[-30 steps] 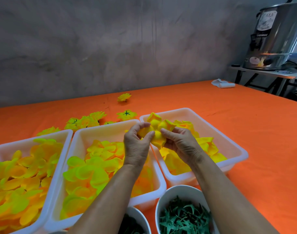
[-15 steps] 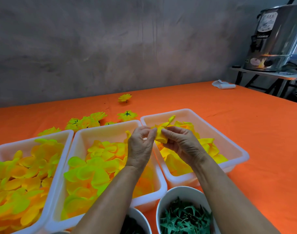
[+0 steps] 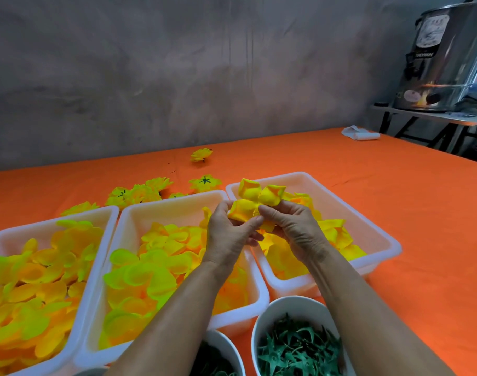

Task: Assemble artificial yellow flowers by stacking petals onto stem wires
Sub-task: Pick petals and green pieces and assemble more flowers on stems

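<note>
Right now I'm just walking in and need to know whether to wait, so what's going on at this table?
A person is putting together artificial flowers. Both the left hand and the right hand pinch a yellow petal cluster, held up over the right tray of yellow petals. Two more trays, the middle tray and the left tray, hold yellow-green petals. A white bowl of green leaf pieces sits nearest the person. Several finished flowers lie on the orange tablecloth beyond the trays.

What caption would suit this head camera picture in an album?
Both hands, left and right, pinch a yellow petal cluster above white trays of petals on an orange table.
</note>
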The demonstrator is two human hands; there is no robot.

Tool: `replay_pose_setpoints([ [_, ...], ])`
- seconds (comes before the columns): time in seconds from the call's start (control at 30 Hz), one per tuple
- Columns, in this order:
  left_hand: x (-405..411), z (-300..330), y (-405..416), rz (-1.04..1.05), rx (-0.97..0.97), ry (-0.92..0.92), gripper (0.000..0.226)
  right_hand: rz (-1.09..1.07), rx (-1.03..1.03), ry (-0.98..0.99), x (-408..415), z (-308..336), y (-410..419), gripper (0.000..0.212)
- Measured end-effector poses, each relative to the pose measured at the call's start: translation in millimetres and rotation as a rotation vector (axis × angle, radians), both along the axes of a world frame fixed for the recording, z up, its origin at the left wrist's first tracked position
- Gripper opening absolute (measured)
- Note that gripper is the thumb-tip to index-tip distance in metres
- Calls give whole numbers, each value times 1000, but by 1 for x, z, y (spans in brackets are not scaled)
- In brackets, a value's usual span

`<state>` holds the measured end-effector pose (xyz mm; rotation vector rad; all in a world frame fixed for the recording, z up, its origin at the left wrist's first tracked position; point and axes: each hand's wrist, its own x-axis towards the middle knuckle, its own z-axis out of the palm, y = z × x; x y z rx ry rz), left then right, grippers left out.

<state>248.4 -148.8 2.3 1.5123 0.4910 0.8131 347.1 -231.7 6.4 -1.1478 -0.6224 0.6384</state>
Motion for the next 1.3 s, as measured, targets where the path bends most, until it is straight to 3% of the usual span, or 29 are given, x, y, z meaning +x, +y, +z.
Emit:
replay_pose_setpoints([
  [0.13, -1, 1, 2, 14, -75, -85, 35, 88, -12, -1, -1, 0, 0, 34],
  [0.27, 1, -1, 5, 73, -76, -95, 54, -75, -236, -47, -1, 0, -2, 10],
  [0.37, 1, 0, 7, 58, -149, -138, 53, -76, -186, 44, 2, 0, -2, 12],
  [0.57, 4, 3, 5, -15, -313, -143, 29, 34, 30, 262, 6, 7, -3, 14],
  [0.7, 3, 4, 1, -59, -261, -93, 9, 42, 13, 178, 3, 6, -2, 10],
  [0.83, 2, 9, 2, -19, -320, -128, 17, -93, -35, 25, 2, 2, 0, 12],
  [0.93, 0, 6, 0, -8, -251, -103, 5, -78, -71, -80, -2, 2, 0, 11],
  [1.1, -2, 7, 2, -81, -366, -154, 15, -54, -40, 58, 0, 3, -1, 10],
  [1.3, -3, 9, 7, -90, -466, -225, 24, 147, -7, 174, 2, 4, 0, 5],
])
